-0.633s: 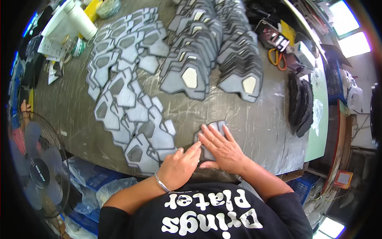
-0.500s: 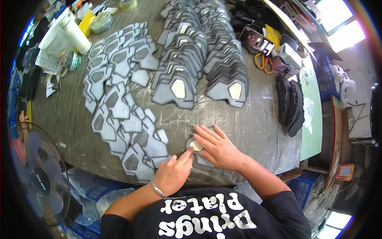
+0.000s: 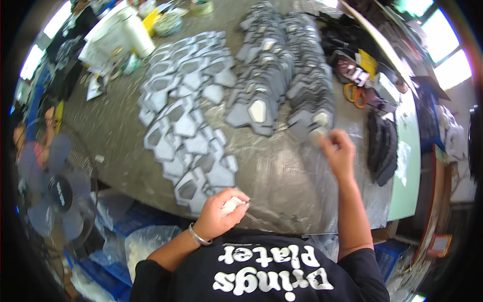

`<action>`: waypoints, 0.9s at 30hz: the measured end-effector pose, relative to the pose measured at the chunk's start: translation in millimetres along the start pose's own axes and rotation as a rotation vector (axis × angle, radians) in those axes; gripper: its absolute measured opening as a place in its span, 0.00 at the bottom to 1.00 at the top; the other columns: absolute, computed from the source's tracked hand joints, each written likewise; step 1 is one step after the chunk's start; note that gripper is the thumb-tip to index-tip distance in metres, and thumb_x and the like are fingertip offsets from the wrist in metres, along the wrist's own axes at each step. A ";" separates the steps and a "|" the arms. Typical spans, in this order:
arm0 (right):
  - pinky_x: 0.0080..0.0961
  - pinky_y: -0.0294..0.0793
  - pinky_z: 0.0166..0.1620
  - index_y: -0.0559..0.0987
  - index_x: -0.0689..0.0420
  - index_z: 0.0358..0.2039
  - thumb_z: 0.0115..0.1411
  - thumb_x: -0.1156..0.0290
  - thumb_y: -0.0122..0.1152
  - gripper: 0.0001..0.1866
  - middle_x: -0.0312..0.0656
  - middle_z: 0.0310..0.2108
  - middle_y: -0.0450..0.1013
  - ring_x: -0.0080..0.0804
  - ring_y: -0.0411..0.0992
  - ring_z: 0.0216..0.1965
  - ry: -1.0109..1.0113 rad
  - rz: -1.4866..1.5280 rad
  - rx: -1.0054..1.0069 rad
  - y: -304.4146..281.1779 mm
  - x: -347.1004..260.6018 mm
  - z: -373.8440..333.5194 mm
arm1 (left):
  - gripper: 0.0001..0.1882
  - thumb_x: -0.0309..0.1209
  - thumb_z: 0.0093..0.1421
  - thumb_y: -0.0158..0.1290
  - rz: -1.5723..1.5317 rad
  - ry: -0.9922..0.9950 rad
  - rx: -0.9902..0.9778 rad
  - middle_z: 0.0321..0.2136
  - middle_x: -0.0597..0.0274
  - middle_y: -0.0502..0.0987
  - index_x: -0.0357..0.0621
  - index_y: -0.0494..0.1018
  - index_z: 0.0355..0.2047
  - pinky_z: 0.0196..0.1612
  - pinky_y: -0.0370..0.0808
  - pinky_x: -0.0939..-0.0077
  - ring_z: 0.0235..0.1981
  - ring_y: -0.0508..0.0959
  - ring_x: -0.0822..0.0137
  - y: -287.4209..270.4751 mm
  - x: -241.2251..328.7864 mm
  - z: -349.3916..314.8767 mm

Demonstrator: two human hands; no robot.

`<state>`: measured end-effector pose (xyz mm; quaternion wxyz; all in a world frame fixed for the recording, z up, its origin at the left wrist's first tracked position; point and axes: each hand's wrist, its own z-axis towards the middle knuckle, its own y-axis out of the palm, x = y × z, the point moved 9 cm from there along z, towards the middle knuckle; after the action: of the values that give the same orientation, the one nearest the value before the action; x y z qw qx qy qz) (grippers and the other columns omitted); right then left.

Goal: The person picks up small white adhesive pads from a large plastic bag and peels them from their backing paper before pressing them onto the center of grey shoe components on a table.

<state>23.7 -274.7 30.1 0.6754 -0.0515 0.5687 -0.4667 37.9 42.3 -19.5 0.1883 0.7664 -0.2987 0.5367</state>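
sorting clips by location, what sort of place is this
Probably a small workshop: overlapping rows of flat, grey, angular pieces lie on a large, shiny grey-brown worktable, with orange-handled scissors near its right edge.

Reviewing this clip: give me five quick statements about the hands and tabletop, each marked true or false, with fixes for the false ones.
1. The left hand holds cream pieces. True.
2. The right hand is beside the fan. False: it is at the near end of the right-hand row of grey pieces.
3. The orange-handled scissors lie on the table's right side. True.
4. A bracelet circles the right wrist. False: it is on the left wrist.
5. The black pads lie right of both rows. True.
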 end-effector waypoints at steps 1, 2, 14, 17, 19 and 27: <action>0.19 0.64 0.31 0.75 0.63 0.31 0.52 0.74 0.67 0.10 0.33 0.23 0.65 0.20 0.61 0.25 0.008 -0.019 0.089 -7.7 15.7 7.4 | 0.05 0.25 0.57 0.57 -0.027 0.008 0.002 0.29 0.64 0.77 0.40 0.74 0.34 0.35 0.71 0.81 0.31 0.75 0.76 -3.9 -4.7 -4.7; 0.22 0.67 0.35 0.77 0.63 0.38 0.53 0.73 0.67 0.13 0.37 0.28 0.69 0.25 0.65 0.28 -0.036 -0.064 0.150 -11.5 24.0 12.6 | 0.06 0.24 0.56 0.57 -0.029 0.059 0.050 0.31 0.60 0.77 0.40 0.75 0.34 0.37 0.72 0.78 0.32 0.76 0.72 -10.4 -4.8 -9.6; 0.35 0.70 0.42 0.78 0.58 0.42 0.51 0.65 0.68 0.19 0.41 0.40 0.71 0.40 0.71 0.38 -0.524 0.041 -0.686 150.0 -160.5 -113.5 | 0.25 0.33 0.50 0.63 0.677 0.125 0.767 0.45 0.50 0.71 0.38 0.72 0.48 0.46 0.73 0.64 0.44 0.75 0.50 -135.8 -28.6 -73.8; 0.34 0.71 0.43 0.79 0.60 0.41 0.48 0.64 0.71 0.21 0.42 0.38 0.71 0.42 0.71 0.37 -0.527 0.032 -0.765 166.1 -171.2 -133.0 | 0.24 0.34 0.50 0.64 0.638 0.120 0.733 0.43 0.51 0.71 0.39 0.72 0.46 0.44 0.73 0.65 0.43 0.75 0.51 -136.9 -28.4 -69.9; 0.34 0.72 0.43 0.77 0.60 0.44 0.48 0.60 0.71 0.25 0.43 0.38 0.70 0.42 0.71 0.38 -0.459 0.052 -0.813 174.6 -170.7 -138.7 | 0.19 0.31 0.49 0.64 0.499 0.186 0.763 0.41 0.52 0.72 0.41 0.74 0.42 0.43 0.73 0.65 0.41 0.76 0.51 -139.8 -28.6 -71.8; 0.31 0.76 0.40 0.72 0.61 0.45 0.48 0.61 0.69 0.27 0.44 0.37 0.70 0.41 0.74 0.40 -0.531 -0.104 -0.901 196.2 -181.5 -146.7 | 0.14 0.26 0.47 0.63 0.762 0.304 0.454 0.36 0.62 0.77 0.44 0.78 0.36 0.34 0.77 0.72 0.33 0.80 0.61 -86.8 -19.6 -95.0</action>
<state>31.1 27.7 -8.1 0.6830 -0.4815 0.5192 -0.1794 22.9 170.3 -1.5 -0.1530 0.5368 -0.4028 0.7254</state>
